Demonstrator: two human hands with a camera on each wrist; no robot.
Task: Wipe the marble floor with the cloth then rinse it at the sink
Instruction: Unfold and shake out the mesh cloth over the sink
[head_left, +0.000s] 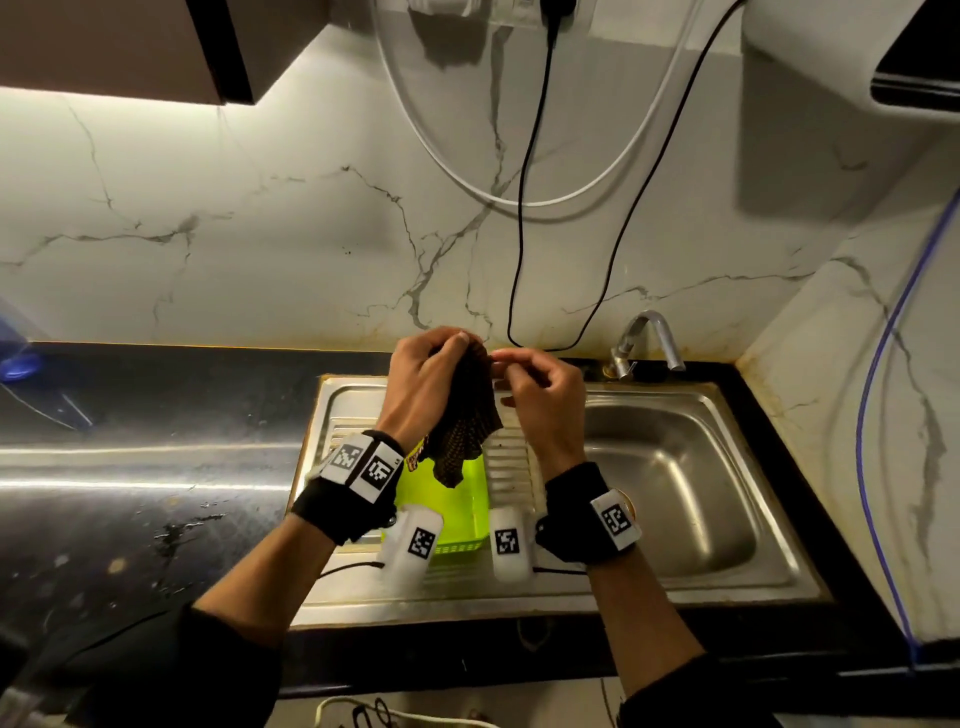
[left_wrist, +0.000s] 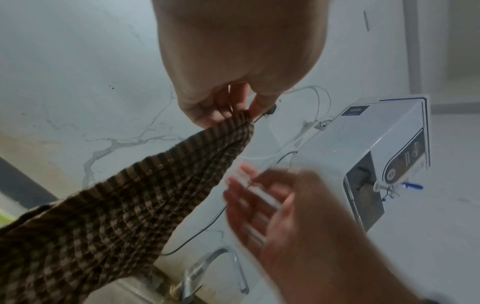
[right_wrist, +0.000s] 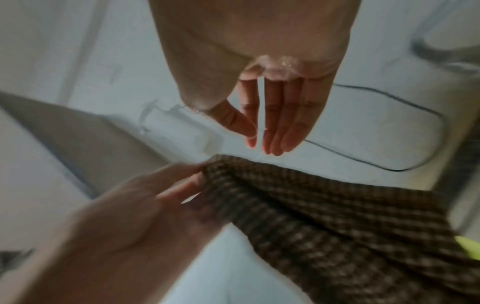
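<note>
A brown checked cloth (head_left: 470, 410) hangs over the steel sink's (head_left: 675, 483) ribbed drainboard. My left hand (head_left: 426, 374) pinches its top corner between thumb and fingers. In the left wrist view the cloth (left_wrist: 130, 205) trails down from the left hand (left_wrist: 233, 115). Just right of the cloth, my right hand (head_left: 535, 384) holds nothing. Seen from the right wrist, that right hand (right_wrist: 262, 133) has fairly straight, wet fingers just above the cloth (right_wrist: 337, 216), apart from it. The left hand (right_wrist: 168, 185) grips the fabric edge there.
A curved tap (head_left: 649, 338) stands behind the basin at the right. Under the cloth, a bright green basket (head_left: 452, 514) sits on the drainboard. Black and white cables (head_left: 524, 234) hang down the marble wall. A white water purifier (left_wrist: 376, 154) is mounted above. Dark countertop (head_left: 130, 493) extends left.
</note>
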